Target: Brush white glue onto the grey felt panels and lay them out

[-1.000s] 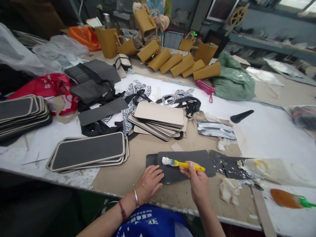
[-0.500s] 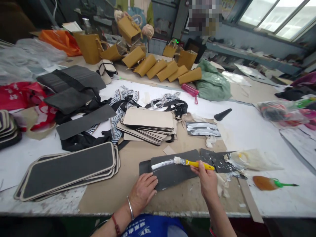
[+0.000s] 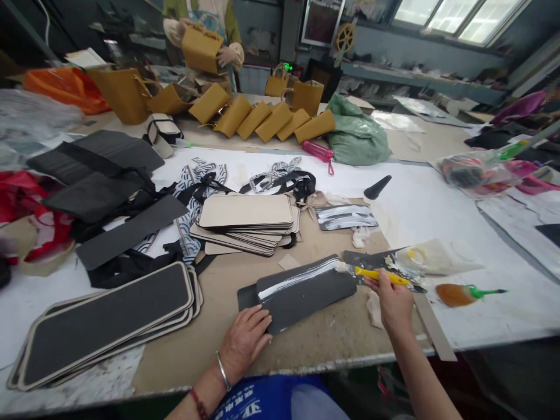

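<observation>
Table | right grip closed round brush, bristles leftward, axis crosswise | left grip flattened on panel

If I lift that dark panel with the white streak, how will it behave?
The dark panel looks thin, so it's probably light and may flex. Its white streak looks wet, so it could feel slick or tacky.

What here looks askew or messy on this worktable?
The beige panel stack sits skewed, its lower panels jutting out unevenly. White smears mark the dark scrap beside the translucent plastic bag, outside the gray panel that the left hand touches.
</observation>
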Demonstrator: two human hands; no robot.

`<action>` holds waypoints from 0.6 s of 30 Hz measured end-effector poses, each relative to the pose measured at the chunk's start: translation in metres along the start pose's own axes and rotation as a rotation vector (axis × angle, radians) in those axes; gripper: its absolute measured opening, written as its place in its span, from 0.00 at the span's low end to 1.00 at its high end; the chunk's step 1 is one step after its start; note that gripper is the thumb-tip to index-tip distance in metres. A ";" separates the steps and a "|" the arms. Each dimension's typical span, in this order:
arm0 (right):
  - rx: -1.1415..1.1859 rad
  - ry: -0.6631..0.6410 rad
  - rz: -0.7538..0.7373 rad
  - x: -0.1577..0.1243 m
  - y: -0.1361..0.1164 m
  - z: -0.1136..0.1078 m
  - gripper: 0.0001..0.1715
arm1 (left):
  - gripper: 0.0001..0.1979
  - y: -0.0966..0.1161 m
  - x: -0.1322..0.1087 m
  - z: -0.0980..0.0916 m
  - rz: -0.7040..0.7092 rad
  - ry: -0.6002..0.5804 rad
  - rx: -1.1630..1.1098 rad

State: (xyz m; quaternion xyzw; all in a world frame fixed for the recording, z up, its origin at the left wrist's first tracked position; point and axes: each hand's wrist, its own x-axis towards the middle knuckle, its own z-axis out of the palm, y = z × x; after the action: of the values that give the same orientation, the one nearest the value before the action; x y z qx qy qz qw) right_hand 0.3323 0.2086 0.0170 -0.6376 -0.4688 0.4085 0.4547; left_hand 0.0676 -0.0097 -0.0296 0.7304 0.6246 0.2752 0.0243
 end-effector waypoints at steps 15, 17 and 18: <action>-0.107 -0.259 0.106 -0.105 0.000 0.020 0.28 | 0.09 -0.005 0.001 0.000 0.009 0.016 -0.032; -0.188 -0.165 0.079 -0.076 0.001 0.003 0.29 | 0.09 -0.005 0.002 0.000 0.018 0.027 -0.020; -0.228 -0.114 0.070 -0.061 0.002 -0.006 0.29 | 0.09 -0.005 0.003 0.000 0.022 0.032 -0.013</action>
State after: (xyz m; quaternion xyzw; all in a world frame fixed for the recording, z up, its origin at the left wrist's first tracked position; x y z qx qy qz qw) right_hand 0.3248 0.1474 0.0225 -0.6768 -0.5148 0.4036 0.3377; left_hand 0.0636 -0.0063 -0.0302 0.7325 0.6151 0.2911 0.0161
